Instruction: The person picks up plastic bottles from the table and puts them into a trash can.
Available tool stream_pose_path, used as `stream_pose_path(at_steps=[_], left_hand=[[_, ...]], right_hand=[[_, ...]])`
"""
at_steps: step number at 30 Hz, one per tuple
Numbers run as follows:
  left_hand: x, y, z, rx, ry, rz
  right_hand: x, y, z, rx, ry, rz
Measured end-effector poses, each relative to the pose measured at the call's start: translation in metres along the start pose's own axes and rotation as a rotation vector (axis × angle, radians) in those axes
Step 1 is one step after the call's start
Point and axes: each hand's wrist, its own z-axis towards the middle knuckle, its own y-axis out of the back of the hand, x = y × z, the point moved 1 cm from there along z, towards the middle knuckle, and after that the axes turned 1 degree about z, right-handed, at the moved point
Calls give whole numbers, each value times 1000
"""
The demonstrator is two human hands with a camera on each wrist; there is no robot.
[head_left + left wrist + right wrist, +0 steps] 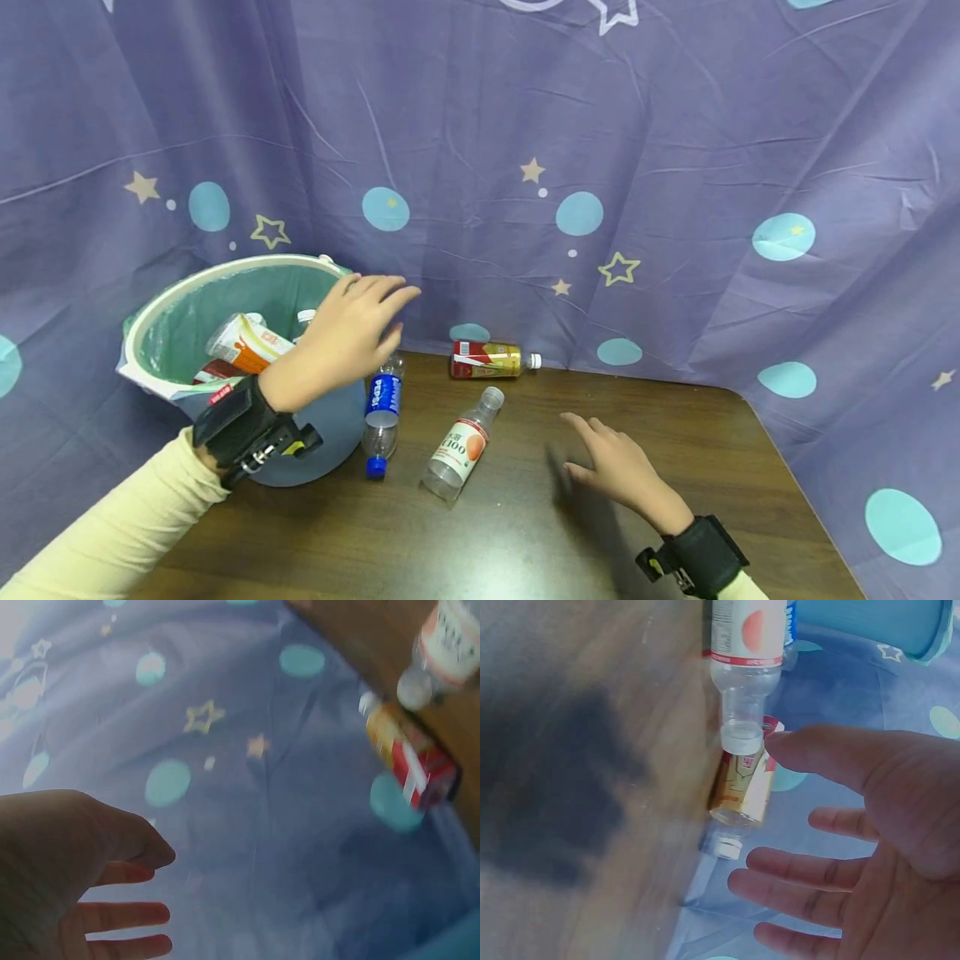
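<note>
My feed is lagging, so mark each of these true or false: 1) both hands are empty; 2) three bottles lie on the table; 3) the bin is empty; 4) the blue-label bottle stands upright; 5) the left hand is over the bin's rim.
1) Both the left hand and the right hand hold nothing: true.
2) Three bottles lie on the table: true, the blue-label bottle, the orange-dot bottle and the red-and-gold bottle.
3) The bin is empty: false, it holds bottles.
4) The blue-label bottle stands upright: false, it lies on its side beside the bin.
5) The left hand is over the bin's rim: true.
</note>
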Motion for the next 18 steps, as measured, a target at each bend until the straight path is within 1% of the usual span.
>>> stream_pose_path(at_steps=[4, 8, 13, 18], left_hand=[[-20, -23, -9, -16, -23, -26], [-39, -51, -19, 8, -10, -65], [-58, -86, -30, 68, 28, -157], [-76, -118, -40, 135, 100, -247]], right_hand=[[0, 5, 4, -16, 19, 2], [0, 9, 7, -26, 32, 14], [1, 10, 9, -37, 35, 27], [3, 11, 9, -48, 23, 45]])
